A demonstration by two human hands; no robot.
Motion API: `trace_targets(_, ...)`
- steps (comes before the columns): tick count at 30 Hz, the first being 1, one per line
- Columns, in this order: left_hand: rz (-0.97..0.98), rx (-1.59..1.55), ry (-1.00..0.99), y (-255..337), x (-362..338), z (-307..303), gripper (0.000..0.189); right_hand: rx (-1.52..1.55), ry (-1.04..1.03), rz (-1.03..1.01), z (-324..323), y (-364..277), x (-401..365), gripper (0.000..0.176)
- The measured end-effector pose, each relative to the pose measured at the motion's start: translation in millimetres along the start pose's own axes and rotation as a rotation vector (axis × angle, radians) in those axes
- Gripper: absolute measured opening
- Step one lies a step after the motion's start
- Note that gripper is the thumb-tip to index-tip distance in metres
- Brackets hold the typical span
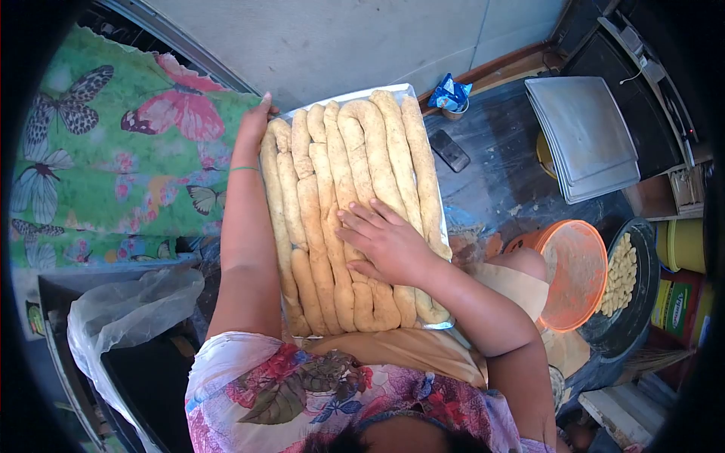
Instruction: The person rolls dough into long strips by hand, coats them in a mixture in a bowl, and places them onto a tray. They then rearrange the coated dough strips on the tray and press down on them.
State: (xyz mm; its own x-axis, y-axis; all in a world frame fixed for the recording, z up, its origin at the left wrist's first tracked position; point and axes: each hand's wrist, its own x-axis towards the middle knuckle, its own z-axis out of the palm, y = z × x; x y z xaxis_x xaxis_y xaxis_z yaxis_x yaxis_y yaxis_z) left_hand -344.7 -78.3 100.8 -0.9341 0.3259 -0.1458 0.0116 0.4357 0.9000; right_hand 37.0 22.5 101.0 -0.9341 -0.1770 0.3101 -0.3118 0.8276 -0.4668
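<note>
A shallow metal tray (408,89) rests on my lap, filled with long ropes of dough (308,192) that lie side by side. The ropes are pale brown with a crumb-like coating, and some bend back at the ends. My left hand (257,119) grips the tray's far left corner; part of its fingers is hidden behind the edge. Across the middle of the ropes lies my right hand (389,245), palm down with its fingers spread, touching the dough.
On the floor to the right lie a phone (450,151) and a blue packet in a cup (451,97). Flat metal trays (585,136) are stacked beyond. An orange basin (575,275) stands beside a dark tub (642,302) holding small dough pieces (621,273). A butterfly-print cloth (113,166) hangs at left.
</note>
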Motion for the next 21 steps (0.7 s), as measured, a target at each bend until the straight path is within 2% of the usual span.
trace_targets(11, 0.042, -0.001, -0.040, 0.2, -4.1, 1.0, 0.047, -0.004, 0.014, -0.011, 0.7, 1.6, -0.4, 0.053)
trace_targets(21, 0.072, 0.022, 0.052, 4.4, -10.8, 1.3, 0.047, -0.001, -0.006, -0.010, 0.2, 2.9, -0.4, 0.054)
